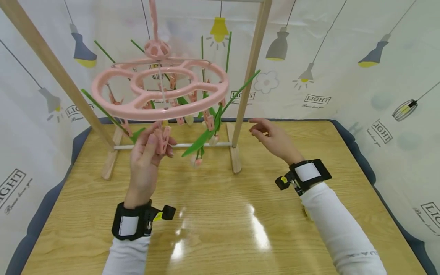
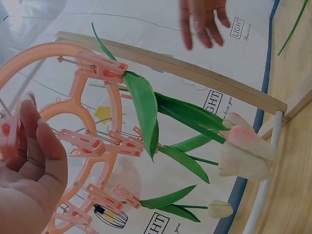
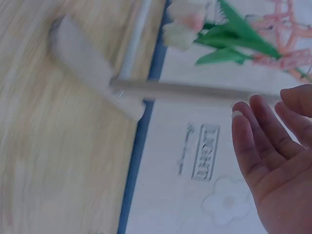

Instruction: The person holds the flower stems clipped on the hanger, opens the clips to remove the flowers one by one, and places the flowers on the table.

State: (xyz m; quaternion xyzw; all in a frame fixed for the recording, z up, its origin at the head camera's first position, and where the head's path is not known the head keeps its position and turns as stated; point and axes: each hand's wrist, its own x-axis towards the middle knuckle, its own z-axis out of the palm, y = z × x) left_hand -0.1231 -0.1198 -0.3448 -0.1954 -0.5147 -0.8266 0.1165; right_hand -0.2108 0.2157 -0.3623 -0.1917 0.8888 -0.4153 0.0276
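A pink round clip hanger (image 1: 172, 113) hangs from a wooden stand (image 1: 252, 57), with pink clothespins dangling below its ring. Just under the front rim, my left hand (image 1: 142, 164) pinches one of these clothespins (image 1: 165, 139) between thumb and fingers. Nothing shows in that clothespin's jaws. Several artificial tulips hang head down from other clothespins; one pale pink and white tulip (image 2: 246, 151) shows large in the left wrist view, its green leaf (image 2: 144, 102) beside a clothespin (image 2: 105, 68). To the right of the stand, my right hand (image 1: 276, 141) is in the air, holding nothing, fingers loosely bent.
A white crossbar (image 1: 182, 145) joins the stand's wooden feet (image 1: 235, 158) low over the wooden table (image 1: 213, 229). A green stem (image 2: 292, 27) lies on the table to the right. Behind is a lamp-printed sheet (image 1: 306, 38). A small yellowish thing (image 1: 307, 214) peeks out beside the right forearm.
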